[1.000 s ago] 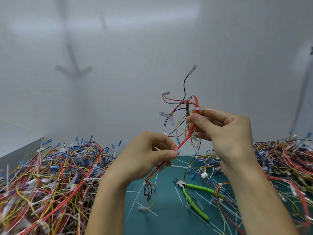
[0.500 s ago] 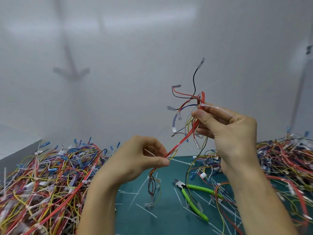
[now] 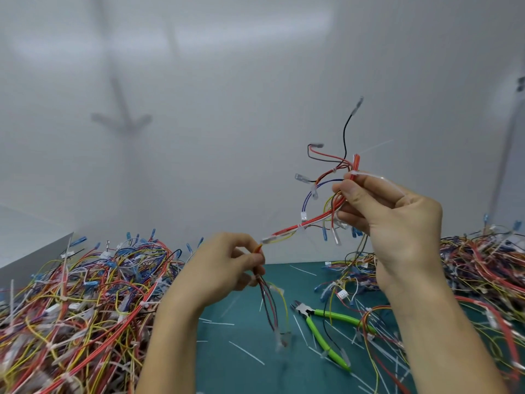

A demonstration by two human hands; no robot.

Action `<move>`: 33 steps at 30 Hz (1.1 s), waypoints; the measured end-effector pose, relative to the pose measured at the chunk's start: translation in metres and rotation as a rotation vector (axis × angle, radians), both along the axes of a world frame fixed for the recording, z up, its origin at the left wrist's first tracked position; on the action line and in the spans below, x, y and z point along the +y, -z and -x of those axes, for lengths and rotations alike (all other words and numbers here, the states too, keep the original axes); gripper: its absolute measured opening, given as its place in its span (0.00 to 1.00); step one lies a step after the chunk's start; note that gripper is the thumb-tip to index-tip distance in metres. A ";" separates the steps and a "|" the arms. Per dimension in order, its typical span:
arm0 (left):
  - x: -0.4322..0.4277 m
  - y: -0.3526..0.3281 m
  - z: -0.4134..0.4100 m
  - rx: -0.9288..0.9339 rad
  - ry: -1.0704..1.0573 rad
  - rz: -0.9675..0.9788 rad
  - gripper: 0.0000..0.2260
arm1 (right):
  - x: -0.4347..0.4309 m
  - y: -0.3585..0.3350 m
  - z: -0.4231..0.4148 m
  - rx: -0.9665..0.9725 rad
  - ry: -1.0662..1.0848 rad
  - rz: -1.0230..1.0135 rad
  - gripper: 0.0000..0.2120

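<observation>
Wire harness (image 3: 301,226): a multicoloured bundle, red leads dominant, held in the air right of centre in the frame and stretched on a slant between both hands, above the desk (image 3: 241,371). Right hand (image 3: 392,220), upper right of centre: fingers curl round the branching upper end, and thumb and forefinger pinch a white cable tie (image 3: 369,175) at the bundle, probably ready for looping there. Left hand (image 3: 224,268), lower centre: fingertips pinch the lower stretch, apparently to keep the run taut; loose tails hang below the grip. Green-handled cutters (image 3: 326,331): flat on the teal desk, lower right of the hands, within reach, presumably for trimming tie ends. White offcuts (image 3: 245,352): scattered over the desk. Left heap (image 3: 85,302) and right heap (image 3: 483,268) of similar harnesses fill the lower corners.
</observation>
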State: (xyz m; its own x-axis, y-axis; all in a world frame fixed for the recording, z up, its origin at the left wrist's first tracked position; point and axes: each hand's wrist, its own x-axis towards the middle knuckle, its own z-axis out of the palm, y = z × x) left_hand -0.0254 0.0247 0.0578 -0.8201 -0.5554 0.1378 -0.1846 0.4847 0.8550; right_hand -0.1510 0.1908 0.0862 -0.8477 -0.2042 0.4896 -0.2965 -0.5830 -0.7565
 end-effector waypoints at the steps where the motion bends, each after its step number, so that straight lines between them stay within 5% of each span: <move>1: 0.000 -0.001 0.000 0.043 -0.010 -0.044 0.06 | 0.000 0.000 0.000 -0.002 -0.006 -0.002 0.04; 19: 0.003 -0.015 -0.011 0.304 0.104 -0.344 0.05 | 0.003 0.004 0.009 -0.034 -0.090 -0.024 0.04; 23: 0.001 -0.008 -0.007 0.200 0.033 -0.213 0.07 | 0.004 0.004 0.010 0.012 -0.092 -0.041 0.13; 27: 0.002 -0.001 0.006 0.085 -0.139 -0.019 0.21 | -0.002 0.008 0.010 0.133 -0.106 -0.152 0.10; 30: 0.007 -0.005 0.013 0.302 -0.164 -0.176 0.11 | -0.010 0.014 0.006 0.281 -0.131 -0.324 0.11; 33: 0.015 -0.012 0.015 0.439 -0.052 -0.447 0.18 | -0.017 0.019 0.000 0.491 -0.144 -0.511 0.16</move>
State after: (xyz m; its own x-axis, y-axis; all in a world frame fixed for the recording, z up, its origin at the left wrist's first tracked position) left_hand -0.0408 0.0394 0.0701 -0.7103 -0.6748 0.2003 0.2157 0.0622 0.9745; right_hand -0.1511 0.1737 0.0669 -0.5016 -0.6024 0.6209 -0.6193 -0.2510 -0.7439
